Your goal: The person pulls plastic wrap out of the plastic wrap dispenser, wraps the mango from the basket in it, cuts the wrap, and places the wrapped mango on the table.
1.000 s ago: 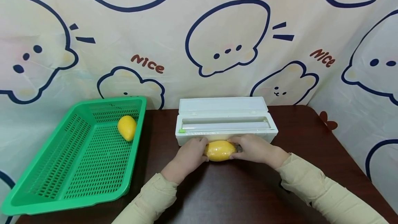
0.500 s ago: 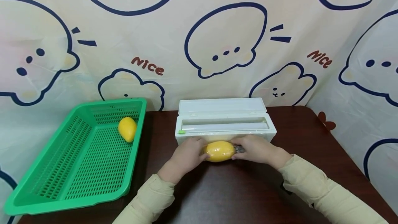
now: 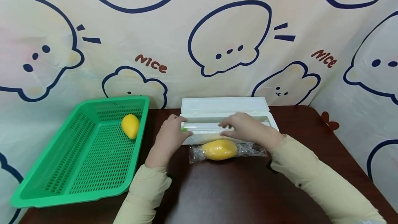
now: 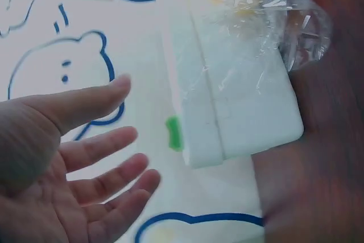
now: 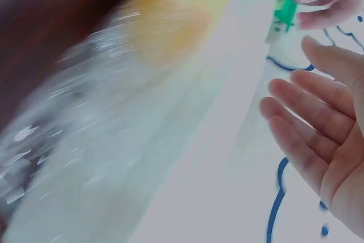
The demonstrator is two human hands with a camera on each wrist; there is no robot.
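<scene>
A yellow mango lies on the table, wrapped in clear cling film that spreads out at both ends. Right behind it stands a white cling film box with its lid raised and a film roll inside. My left hand is at the box's left end, near the green slider, its fingers spread in the left wrist view. Over the right part of the box hovers my right hand, fingers loosely extended and holding nothing. The right wrist view is blurred around the mango.
A green plastic basket stands at the left, with another yellow mango in its back right corner. A printed cloth hangs behind the dark brown table.
Both hands have let go of the wrapped mango, which now lies on the table. They have moved back and apart to the film box, the left one to its left end.
</scene>
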